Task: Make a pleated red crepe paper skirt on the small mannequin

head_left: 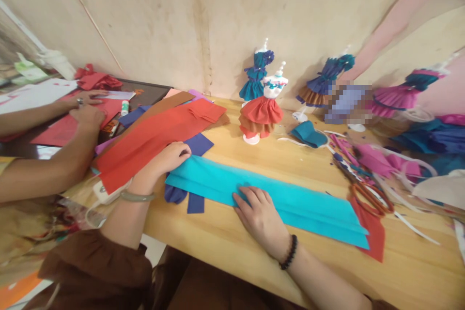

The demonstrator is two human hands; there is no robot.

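A long turquoise strip (269,198), folded lengthwise, lies slantwise across the wooden table in front of me. Whether it is paper or cloth I cannot tell. My left hand (174,156) has its fingers bent at the strip's left upper corner and pinches it there. On the lower edge, left of the strip's middle, my right hand (259,215) lies palm down with its fingers stretched out. Dark blue pieces (196,203) stick out from under the strip's left end. Beneath the right end shows a red piece (376,240), with orange-handled scissors (372,199) beside it.
Red sheets (160,135) and brown sheets (152,114) are piled at left. Several small dress forms, one with a red skirt (259,111), stand along the wall. Pink scraps (387,160) and white ribbons lie at right. A co-worker's hands (89,109) rest on red material at far left.
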